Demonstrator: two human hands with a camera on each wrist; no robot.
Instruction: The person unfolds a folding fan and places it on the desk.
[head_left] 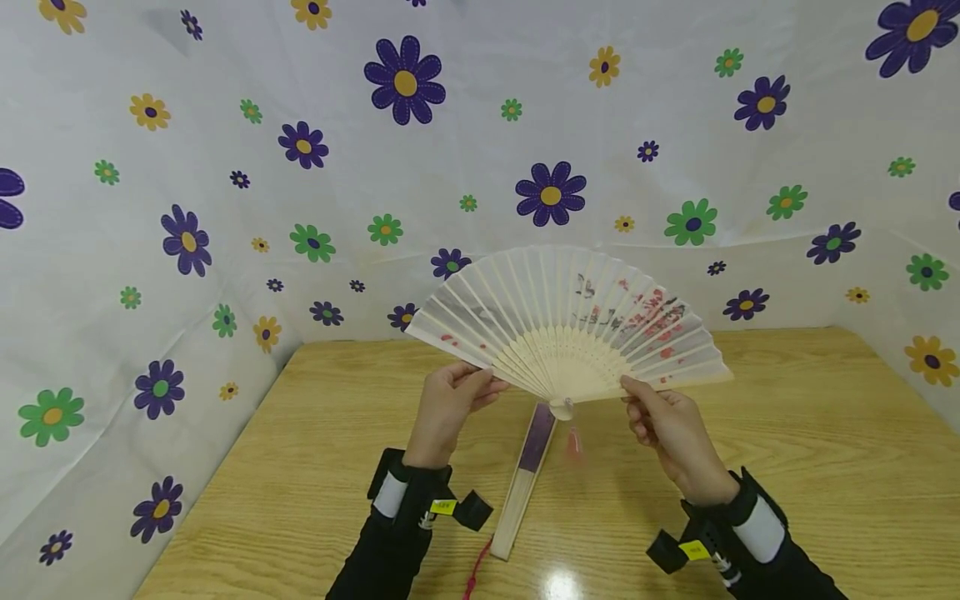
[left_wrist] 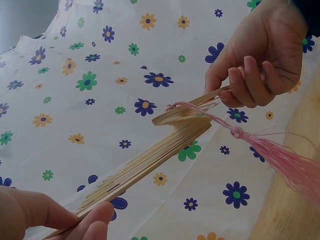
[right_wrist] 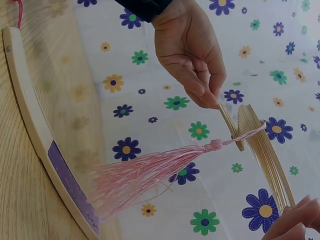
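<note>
A white folding fan (head_left: pixel 570 333) with red blossoms and dark brushwork is spread wide above the table in the head view. My left hand (head_left: pixel 453 408) pinches its left outer rib between thumb and fingers, and my right hand (head_left: pixel 667 425) pinches the right outer rib. From the pivot hangs a pink tassel (left_wrist: pixel 280 155), seen large in both wrist views. Beneath the spread fan, a second folding fan (head_left: pixel 517 492) lies closed on the table, with pale wooden guards, a purple section and a red cord (head_left: pixel 474 568). Its upper end is partly hidden behind the held fan.
The wooden table (head_left: pixel 247 467) reaches back to a white flower-print cloth (head_left: pixel 465 150), which rises behind it and along both sides. Black straps with small camera boxes sit on both wrists.
</note>
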